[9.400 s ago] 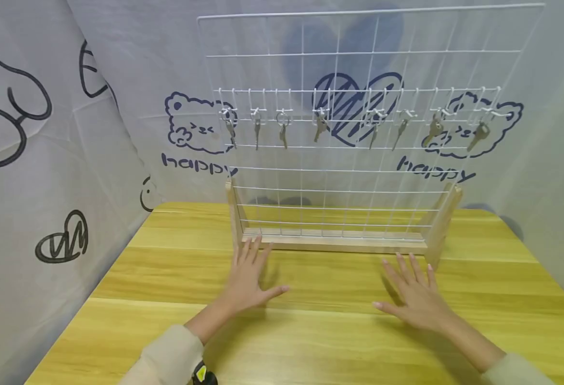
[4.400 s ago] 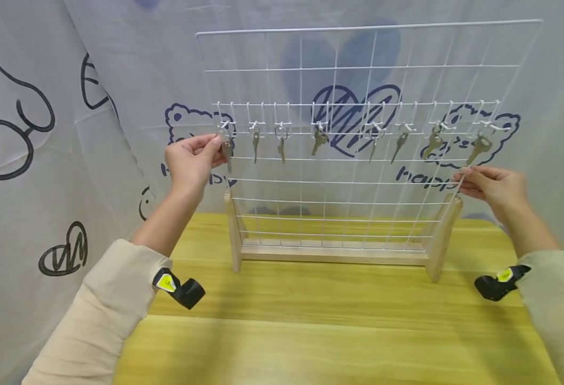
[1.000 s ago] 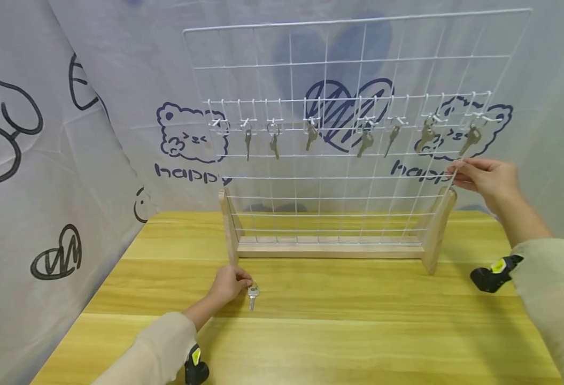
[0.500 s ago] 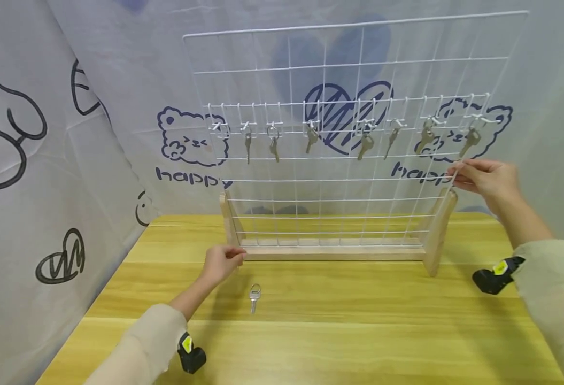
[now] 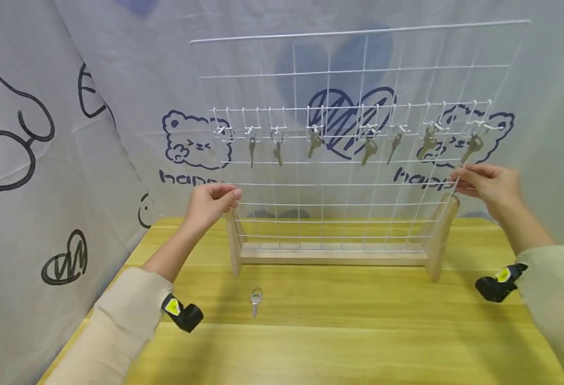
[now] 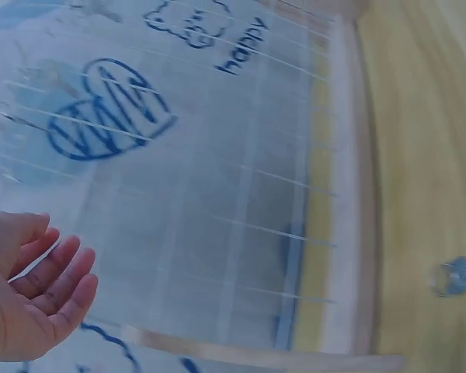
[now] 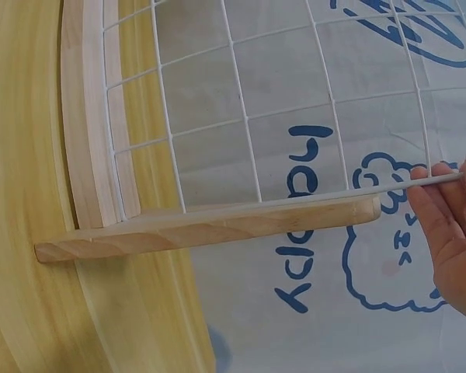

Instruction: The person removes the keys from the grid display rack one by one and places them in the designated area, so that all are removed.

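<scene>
A white wire grid panel (image 5: 358, 69) stands upright in a wooden base (image 5: 332, 255) on a yellow wooden table (image 5: 358, 331). The right hand (image 5: 488, 184) is at about 3 o'clock from the middle of the panel. Its fingers pinch the right edge wire of the panel, just above the right wooden foot (image 5: 441, 235). In the right wrist view, the fingers (image 7: 443, 210) close on this thin white wire, so this hand is grasping the panel.

The left hand (image 5: 209, 202) is raised at about 9 o'clock from the middle of the panel, close to the left edge wire and above the left wooden foot (image 5: 233, 243). In the left wrist view, the hand (image 6: 31, 295) shows its palm with relaxed fingers, and nothing is inside. It is released. I cannot tell if the fingertips touch the wire.

One key (image 5: 255, 300) with a ring lies flat on the table, in front of the base and at about 5 o'clock from the left hand, well apart from both hands. In the left wrist view it is a blurred shape (image 6: 450, 276) on the wood.

Seven more keys (image 5: 369, 149) hang from small white hooks in one row across the panel. The hook at the far left (image 5: 221, 130) of the row has no key. Behind the panel hangs a grey cloth (image 5: 118, 80) with blue bears and the word "happy".
</scene>
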`<state>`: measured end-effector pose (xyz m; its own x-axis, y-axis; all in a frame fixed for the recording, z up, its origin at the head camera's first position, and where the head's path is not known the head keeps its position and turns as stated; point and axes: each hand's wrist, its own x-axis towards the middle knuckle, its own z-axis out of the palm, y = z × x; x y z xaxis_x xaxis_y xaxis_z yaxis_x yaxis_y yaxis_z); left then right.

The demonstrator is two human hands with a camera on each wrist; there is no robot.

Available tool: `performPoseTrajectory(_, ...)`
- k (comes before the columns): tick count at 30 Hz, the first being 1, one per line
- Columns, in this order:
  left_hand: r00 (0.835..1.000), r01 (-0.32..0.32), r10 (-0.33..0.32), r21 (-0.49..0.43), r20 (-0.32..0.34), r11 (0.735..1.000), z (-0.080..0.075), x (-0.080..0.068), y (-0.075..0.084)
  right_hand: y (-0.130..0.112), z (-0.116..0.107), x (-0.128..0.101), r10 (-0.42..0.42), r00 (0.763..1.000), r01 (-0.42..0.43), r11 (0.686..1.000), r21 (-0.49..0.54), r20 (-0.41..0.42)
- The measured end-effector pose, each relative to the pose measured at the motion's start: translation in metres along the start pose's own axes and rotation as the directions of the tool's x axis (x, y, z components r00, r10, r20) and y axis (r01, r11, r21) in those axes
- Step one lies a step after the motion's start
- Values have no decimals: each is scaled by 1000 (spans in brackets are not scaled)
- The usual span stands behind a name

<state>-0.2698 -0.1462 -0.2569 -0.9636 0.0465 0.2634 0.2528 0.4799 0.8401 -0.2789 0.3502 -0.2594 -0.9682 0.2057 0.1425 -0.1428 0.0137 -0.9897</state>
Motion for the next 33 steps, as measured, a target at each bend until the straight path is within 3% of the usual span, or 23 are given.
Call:
performPoseTrajectory(5,989,-74,67,-50,-134,996,-2,13,30,0,1,0,-6,1000,6,1000,30,11)
performPoseTrajectory(9,948,-146,105,-120,-299,982,5,23,49,2,2,0,-13,1000,13,999,43,7)
performPoseTrajectory(12,927,-178,100,-189,-362,966,12,28,58,2,3,-1,-6,1000,6,1000,6,-9)
performPoseTrajectory(20,931,-148,33,-296,-362,944,22,35,68,1,1,0,-6,1000,6,1000,-21,-26)
performPoseTrajectory(28,942,-102,-22,-344,-336,933,27,40,73,-2,2,-3,-1,1000,0,999,-36,-25)
performPoseTrajectory(33,941,-59,-66,-351,-332,934,29,42,77,14,-11,17,-4,999,2,998,-68,-33)
